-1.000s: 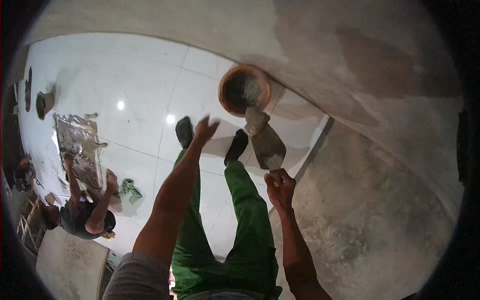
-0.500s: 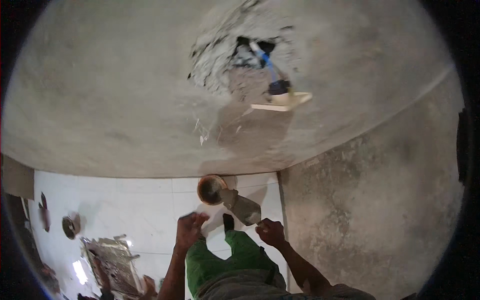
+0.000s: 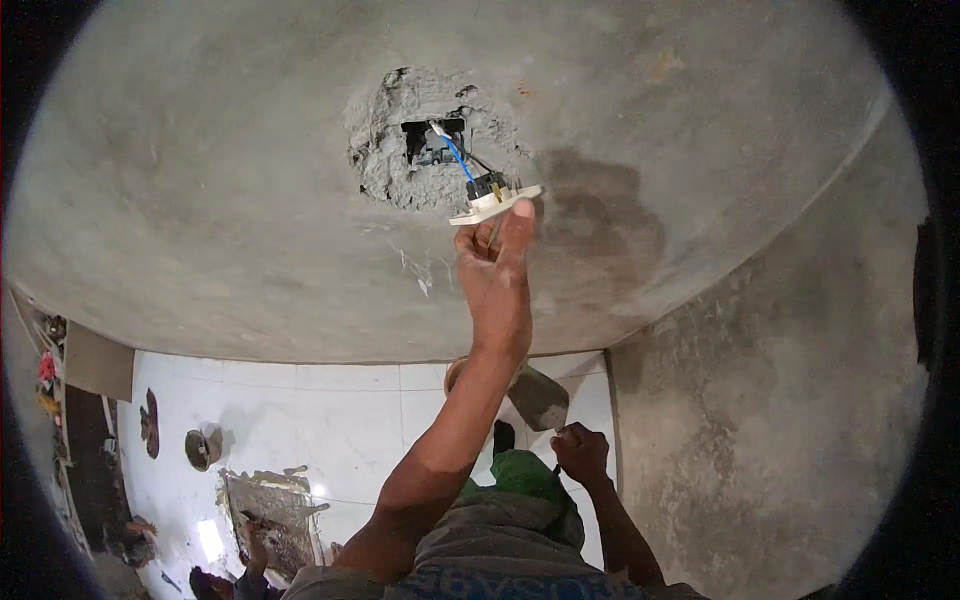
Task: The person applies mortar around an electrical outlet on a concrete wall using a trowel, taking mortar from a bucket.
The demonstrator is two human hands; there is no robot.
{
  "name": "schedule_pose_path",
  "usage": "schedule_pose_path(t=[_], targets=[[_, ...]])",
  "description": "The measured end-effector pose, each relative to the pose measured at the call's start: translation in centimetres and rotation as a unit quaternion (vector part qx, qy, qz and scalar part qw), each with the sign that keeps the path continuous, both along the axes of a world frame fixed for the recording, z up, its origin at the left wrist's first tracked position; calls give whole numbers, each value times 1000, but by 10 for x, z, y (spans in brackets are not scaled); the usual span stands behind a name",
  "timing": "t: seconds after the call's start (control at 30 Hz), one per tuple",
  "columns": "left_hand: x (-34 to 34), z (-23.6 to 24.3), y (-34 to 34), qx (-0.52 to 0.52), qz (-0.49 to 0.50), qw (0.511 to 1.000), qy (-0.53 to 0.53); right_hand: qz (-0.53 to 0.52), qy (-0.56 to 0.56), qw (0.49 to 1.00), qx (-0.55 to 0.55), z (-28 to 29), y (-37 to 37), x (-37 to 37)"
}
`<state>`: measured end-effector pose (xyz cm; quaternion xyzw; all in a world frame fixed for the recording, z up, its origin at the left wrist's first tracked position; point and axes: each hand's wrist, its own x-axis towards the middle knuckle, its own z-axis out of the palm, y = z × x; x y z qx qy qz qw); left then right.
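My left hand (image 3: 497,275) reaches up to the wall and grips a cream faceplate (image 3: 468,216) by its lower face and right edge. Black fittings (image 3: 486,185) sit on the plate's back. A blue wire (image 3: 456,157) and a darker one run from them into a rectangular black wall box (image 3: 412,140). Rough grey mortar (image 3: 378,140) surrounds that box. Low at my right side, my right hand (image 3: 582,452) is closed round the handle of a trowel (image 3: 538,397) with a broad grey blade. My left forearm hides most of the orange-rimmed bowl (image 3: 453,372) on the floor.
A plastered side wall (image 3: 740,420) rises close on my right. On the white tiled floor (image 3: 350,430) at left are a small bucket (image 3: 198,450) and a mortar-smeared board (image 3: 275,510). Another person's hand (image 3: 255,545) is over that board. A brown panel (image 3: 98,360) leans farther left.
My left hand has risen from near my legs to the wall and taken hold of the hanging faceplate, now turned slightly. The right hand stays low with the trowel, whose mortar-laden tip is now hidden.
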<state>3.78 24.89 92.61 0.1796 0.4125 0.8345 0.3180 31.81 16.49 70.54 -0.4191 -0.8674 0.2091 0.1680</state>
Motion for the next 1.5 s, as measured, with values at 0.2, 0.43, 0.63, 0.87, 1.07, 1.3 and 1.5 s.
schedule_pose_path(t=[0.2, 0.43, 0.63, 0.87, 1.07, 1.3, 1.5], targets=[[1, 19, -4, -20, 86, 995, -40, 23, -9, 999, -40, 33, 44, 8], [-41, 31, -54, -4, 80, 995, -52, 114, 76, 989, -49, 84, 122, -15], [-65, 54, -75, -96, 60, 994, -4, 175, 124, 977, 9, 149, 183, -63], [-78, 59, -82, -122, 47, 991, 1, 220, 102, 970, -33, 185, 238, -99], [-85, 58, -85, -135, 40, 990, 9, 230, 68, 919, -313, 235, 275, -117], [-93, 54, -86, -145, 34, 989, 2, 221, 40, 934, -279, 246, 287, -112], [-95, 57, -86, -136, 30, 990, 0, 207, 37, 956, -206, 253, 282, -71]])
